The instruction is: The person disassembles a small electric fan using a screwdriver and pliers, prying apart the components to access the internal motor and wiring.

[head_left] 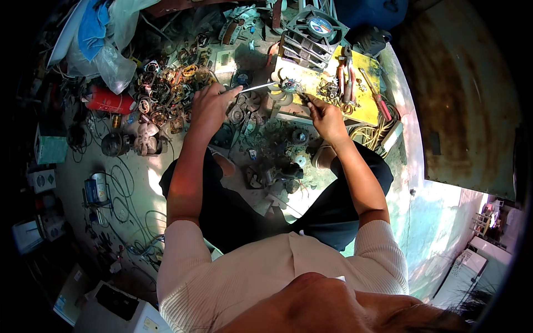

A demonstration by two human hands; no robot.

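My left hand [210, 105] is closed round a screwdriver, its handle mostly hidden in the fingers. The thin bright shaft [258, 87] points right, its tip by a small motor part [288, 85] with pale fan blades [281, 99] at the left edge of a yellow board [363, 114]. On the other side of that part, my right hand [328, 121] is pinched at the board's front edge. Something small and dark shows at its fingertips, too small to name. Pliers with red handles [348, 83] and loose small metal parts [326, 89] lie on the board.
A red-handled screwdriver [383, 106] lies at the board's right edge. Behind stands a square cooling fan [313, 36]. Heaped motor parts [177, 83] and a red cylinder [111, 101] are at left. More parts [272, 172] lie between my feet; cables [125, 188] trail left.
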